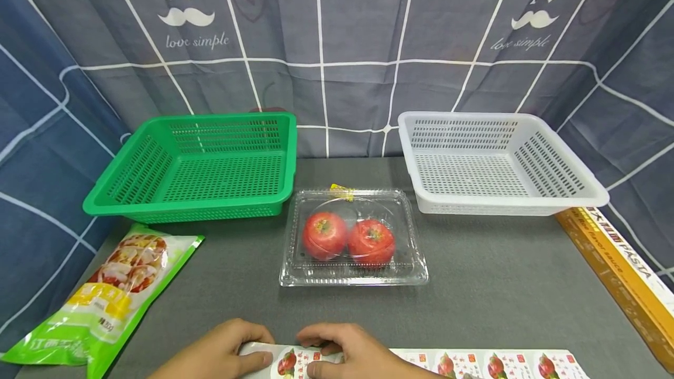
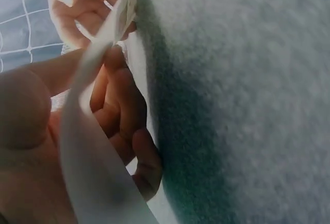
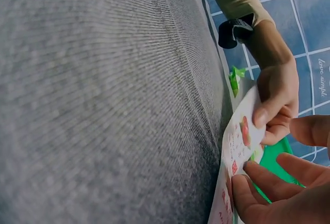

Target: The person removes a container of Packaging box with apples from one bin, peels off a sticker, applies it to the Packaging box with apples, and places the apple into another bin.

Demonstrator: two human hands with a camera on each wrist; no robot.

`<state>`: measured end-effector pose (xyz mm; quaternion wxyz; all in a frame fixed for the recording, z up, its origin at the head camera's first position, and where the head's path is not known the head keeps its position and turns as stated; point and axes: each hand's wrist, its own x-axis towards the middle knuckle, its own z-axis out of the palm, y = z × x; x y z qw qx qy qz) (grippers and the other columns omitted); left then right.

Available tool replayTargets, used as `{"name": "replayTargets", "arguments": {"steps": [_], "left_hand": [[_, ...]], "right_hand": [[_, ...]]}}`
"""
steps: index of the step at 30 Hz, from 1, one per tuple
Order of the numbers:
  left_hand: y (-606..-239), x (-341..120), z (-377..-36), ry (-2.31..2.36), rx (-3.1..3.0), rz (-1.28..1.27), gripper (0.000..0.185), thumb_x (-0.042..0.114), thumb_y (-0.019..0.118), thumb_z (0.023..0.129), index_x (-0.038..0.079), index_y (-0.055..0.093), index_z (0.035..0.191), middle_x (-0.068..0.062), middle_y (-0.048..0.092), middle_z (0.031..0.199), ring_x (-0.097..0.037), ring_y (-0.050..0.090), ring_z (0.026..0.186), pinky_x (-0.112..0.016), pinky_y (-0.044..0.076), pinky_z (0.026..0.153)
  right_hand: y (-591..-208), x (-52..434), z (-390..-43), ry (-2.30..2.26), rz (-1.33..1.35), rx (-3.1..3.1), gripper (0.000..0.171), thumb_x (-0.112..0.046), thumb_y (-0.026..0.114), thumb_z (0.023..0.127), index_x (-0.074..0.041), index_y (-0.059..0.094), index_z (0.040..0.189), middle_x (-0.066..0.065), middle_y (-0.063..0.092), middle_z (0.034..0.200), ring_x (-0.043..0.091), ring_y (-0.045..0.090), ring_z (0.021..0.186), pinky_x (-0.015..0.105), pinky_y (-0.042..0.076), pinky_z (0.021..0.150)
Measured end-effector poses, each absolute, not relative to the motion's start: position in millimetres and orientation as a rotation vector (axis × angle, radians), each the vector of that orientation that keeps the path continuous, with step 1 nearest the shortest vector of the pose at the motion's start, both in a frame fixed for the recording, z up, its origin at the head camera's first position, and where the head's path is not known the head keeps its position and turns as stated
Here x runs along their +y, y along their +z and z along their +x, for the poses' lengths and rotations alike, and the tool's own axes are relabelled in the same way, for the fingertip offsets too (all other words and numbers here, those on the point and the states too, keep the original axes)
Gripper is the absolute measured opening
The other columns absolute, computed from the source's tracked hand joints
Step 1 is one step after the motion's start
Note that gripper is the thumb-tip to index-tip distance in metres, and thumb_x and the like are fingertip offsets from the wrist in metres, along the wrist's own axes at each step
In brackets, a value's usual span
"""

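At the near edge of the grey table [image 1: 500, 285], I saw both hands working on a strip of fruit stickers [image 1: 474, 362]. My left hand [image 1: 221, 355] had its fingers curled around the left end of the strip, with the thumb pressed on top and the other fingers [image 2: 129, 126] underneath, so this end was lifted off the cloth. My right hand [image 1: 353, 352] was just beside it, the fingertips [image 3: 252, 182] pinching the same strip near one sticker; the thumb stood a little apart from the paper. Both wrists lay low, almost on the table edge, and the palms faced down. The rest of the strip lay flat to the right along the table edge.

Behind the hands, in the middle of the table, stood a closed clear clamshell box [image 1: 353, 238] with two red tomatoes [image 1: 348, 238] inside, touching each other. A green basket [image 1: 200, 165] stood behind it at the left and a white basket [image 1: 495, 159] at the right. A green food pouch [image 1: 105, 297] lay at the left side, and a long pasta box [image 1: 621, 276] at the right edge.
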<state>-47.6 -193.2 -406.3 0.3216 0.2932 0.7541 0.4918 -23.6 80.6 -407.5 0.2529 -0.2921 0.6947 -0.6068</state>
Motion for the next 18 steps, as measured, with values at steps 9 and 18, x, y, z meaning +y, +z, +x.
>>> {"name": "replayTargets", "arguments": {"steps": [9, 18], "left_hand": [[-403.7, -193.9, -49.7, 1.534, 1.616, 0.736, 0.021, 0.004, 0.053, 0.100, -0.013, 0.065, 0.107, 0.000, 0.070, 0.098, -0.005, 0.062, 0.084, -0.024, 0.052, 0.073], [-403.5, -191.8, -49.0, 1.593, 1.549, 0.736, 0.020, 0.004, 0.055, 0.099, -0.013, 0.061, 0.107, 0.002, 0.070, 0.097, -0.005, 0.062, 0.084, -0.023, 0.052, 0.074]], "right_hand": [[-406.0, 77.5, -25.0, -1.504, -0.928, 2.026, 0.036, -0.017, 0.064, 0.095, -0.006, 0.063, 0.130, 0.000, 0.065, 0.125, 0.002, 0.055, 0.106, 0.023, 0.047, 0.088], [-406.0, 77.8, -25.6, -1.575, -0.932, 1.957, 0.032, -0.008, 0.063, 0.093, -0.006, 0.065, 0.124, 0.000, 0.064, 0.111, -0.001, 0.055, 0.097, 0.021, 0.049, 0.082]]}}
